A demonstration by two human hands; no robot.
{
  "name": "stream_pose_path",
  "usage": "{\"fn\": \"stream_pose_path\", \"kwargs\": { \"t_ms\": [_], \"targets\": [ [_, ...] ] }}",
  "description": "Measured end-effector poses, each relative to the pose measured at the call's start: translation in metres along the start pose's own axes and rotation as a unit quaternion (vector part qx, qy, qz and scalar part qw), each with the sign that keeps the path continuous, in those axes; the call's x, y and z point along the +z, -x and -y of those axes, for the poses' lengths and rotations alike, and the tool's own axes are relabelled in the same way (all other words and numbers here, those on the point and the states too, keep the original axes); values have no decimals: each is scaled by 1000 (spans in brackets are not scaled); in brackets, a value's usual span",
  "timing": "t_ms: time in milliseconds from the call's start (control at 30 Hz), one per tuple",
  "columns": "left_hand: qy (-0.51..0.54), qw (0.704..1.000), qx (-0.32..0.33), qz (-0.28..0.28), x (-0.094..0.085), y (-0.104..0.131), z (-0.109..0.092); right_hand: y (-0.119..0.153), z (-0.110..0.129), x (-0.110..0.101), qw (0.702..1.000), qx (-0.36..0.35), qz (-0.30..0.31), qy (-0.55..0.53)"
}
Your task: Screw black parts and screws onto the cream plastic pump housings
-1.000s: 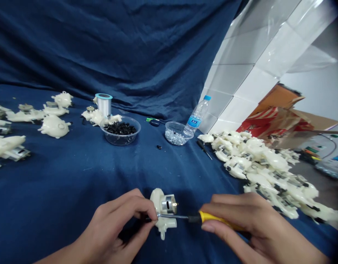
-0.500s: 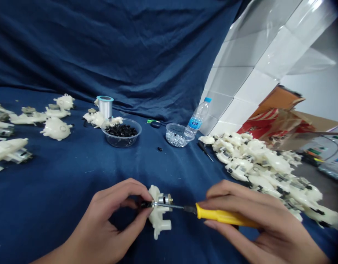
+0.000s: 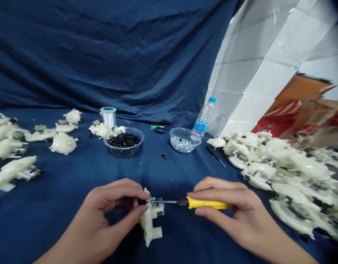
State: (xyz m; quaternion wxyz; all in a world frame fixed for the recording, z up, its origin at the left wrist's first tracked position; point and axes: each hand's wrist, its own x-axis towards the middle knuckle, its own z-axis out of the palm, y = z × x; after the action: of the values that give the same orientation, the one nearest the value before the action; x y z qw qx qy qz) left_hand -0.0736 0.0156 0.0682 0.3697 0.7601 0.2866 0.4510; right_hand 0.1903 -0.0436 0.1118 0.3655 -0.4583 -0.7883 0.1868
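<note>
Between its thumb and fingers, my left hand (image 3: 111,216) pinches a small black part (image 3: 141,202) against a cream plastic housing (image 3: 149,227) with a motor on its right side. My right hand (image 3: 226,209) grips a screwdriver (image 3: 207,203) by its yellow handle. The shaft lies level and points left, its tip meeting the housing at the black part. A screw at the tip is too small to make out clearly. My left fingers hide part of the black piece.
A clear bowl of black parts (image 3: 124,145) and a bowl of silver screws (image 3: 182,141) stand behind. Beside the screws is a water bottle (image 3: 203,119); a thread spool (image 3: 109,118) stands farther left. Cream housings pile up right (image 3: 290,165). A dark screwdriver (image 3: 215,155) lies near them.
My right hand and the screwdriver have moved left in the view, and the housing has shifted slightly left. The camera view has turned a little. Both hands keep their holds.
</note>
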Motion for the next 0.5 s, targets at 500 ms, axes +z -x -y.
{"fn": "stream_pose_path", "kwargs": {
  "t_ms": [500],
  "targets": [
    [-22, 997, -55, 56, 10, 1, 21, 25, -31, 14, 991, -67, -70, 95]
  ]
}}
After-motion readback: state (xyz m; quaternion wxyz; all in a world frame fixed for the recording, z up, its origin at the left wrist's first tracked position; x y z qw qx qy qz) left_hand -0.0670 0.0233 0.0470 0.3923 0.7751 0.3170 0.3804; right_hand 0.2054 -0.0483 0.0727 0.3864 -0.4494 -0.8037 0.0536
